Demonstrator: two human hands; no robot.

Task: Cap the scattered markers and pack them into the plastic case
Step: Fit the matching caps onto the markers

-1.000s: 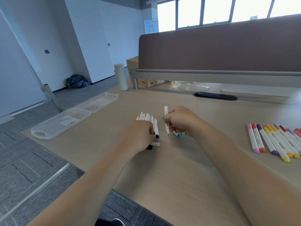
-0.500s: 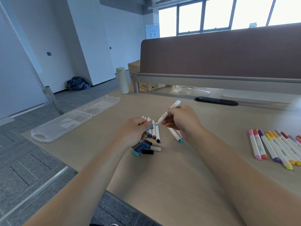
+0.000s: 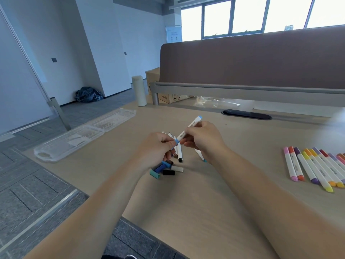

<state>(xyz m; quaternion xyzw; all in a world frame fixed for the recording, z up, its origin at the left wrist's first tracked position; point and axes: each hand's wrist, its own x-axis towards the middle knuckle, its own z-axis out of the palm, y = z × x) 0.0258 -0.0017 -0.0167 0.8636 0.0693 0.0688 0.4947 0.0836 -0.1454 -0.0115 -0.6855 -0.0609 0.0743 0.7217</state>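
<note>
Left hand point(image 3: 156, 150) pinches the blue cap point(image 3: 177, 141), right hand point(image 3: 202, 139) grips the marker point(image 3: 190, 127); I'd push straight till it clicks.

Light wood desk point(image 3: 205, 212). Mid-desk, a huddle of loose caps point(image 3: 164, 169); just behind them, uncapped markers point(image 3: 179, 152) lying flat. Well left of the caps, open clear case point(image 3: 69, 141). Well right, row of capped markers point(image 3: 317, 165). Far behind, white tumbler point(image 3: 139, 93).

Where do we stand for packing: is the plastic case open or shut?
Open. The plastic case lies unfolded flat on the desk, its two clear halves side by side.
</note>
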